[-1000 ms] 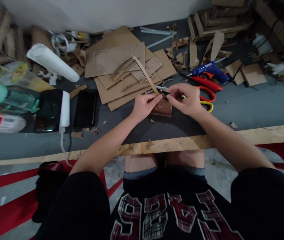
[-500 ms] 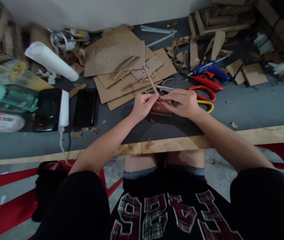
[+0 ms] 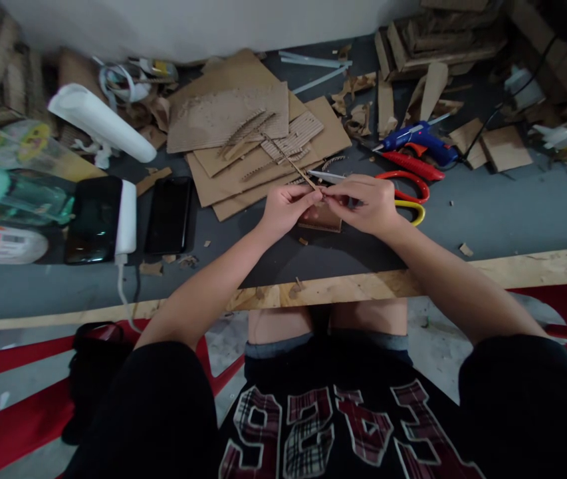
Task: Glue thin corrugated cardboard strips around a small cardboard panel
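Observation:
A narrow cardboard strip point(image 3: 290, 161) slants up and to the left from between my fingertips. My left hand point(image 3: 287, 209) pinches it near its lower end. Fingertip to fingertip with it, my right hand point(image 3: 363, 203) is closed on the same end of the strip; the exact grip there is partly hidden. Below the fingers a small cardboard piece point(image 3: 327, 221) lies on the table. Scissors with red and yellow handles point(image 3: 419, 211) rest partly behind my right hand, their blade pointing left. Stacked cardboard sheets point(image 3: 213, 179) lie just beyond my hands.
A blue glue gun point(image 3: 420, 138) and a red-handled tool point(image 3: 413, 165) lie at the right. Glue sticks point(image 3: 316, 61) lie at the back. To the left are a black phone point(image 3: 168, 214), a white power bank with cable point(image 3: 126, 219), a paper roll point(image 3: 104, 123) and bottles point(image 3: 1, 243).
The strip has turned in my fingers: its far end has swung left and it now shows its thin edge. Both hands have stayed almost in place.

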Available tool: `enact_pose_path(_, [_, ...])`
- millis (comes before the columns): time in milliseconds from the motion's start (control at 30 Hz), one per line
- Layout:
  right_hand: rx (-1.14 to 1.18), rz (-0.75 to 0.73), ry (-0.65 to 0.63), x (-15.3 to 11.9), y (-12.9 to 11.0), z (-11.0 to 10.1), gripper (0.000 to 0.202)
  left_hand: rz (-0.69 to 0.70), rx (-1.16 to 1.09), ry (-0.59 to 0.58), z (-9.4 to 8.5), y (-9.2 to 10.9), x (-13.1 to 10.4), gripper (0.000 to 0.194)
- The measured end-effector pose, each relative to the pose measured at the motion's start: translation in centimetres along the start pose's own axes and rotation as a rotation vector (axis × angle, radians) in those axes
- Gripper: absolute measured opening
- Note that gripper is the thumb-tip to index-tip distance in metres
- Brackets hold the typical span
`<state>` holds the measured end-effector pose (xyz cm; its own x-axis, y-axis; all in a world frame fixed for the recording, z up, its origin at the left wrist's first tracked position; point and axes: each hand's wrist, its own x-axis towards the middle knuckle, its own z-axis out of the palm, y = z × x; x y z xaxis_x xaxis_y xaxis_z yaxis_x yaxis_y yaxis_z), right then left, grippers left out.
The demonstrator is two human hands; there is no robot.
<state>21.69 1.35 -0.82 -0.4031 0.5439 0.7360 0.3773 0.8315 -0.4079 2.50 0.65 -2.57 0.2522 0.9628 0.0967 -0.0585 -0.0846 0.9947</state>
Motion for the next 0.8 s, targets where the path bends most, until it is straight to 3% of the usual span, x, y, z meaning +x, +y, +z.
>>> enact_pose_path(367, [0.051,0.057,-0.093,0.3,0.1,-0.6,0.012,0.040,0.120,-0.003,0.1,0.3,-0.2,0.054])
enact_pose_path(467, [0.293,0.219,-0.125,0.1,0.1,-0.7,0.023,0.066,0.134,0.023,0.1,0.1,-0.1,0.051])
enact_pose_path(600, [0.776,0.577,-0.176,0.1,0.8,-0.7,0.065,0.040,0.028,0.141,0.2,-0.1,0.2,0.052])
enact_pose_path(800, [0.886,0.724,-0.305,1.1,1.4,-1.5,0.084,0.042,-0.034,0.235,0.1,-0.2,0.5,0.056])
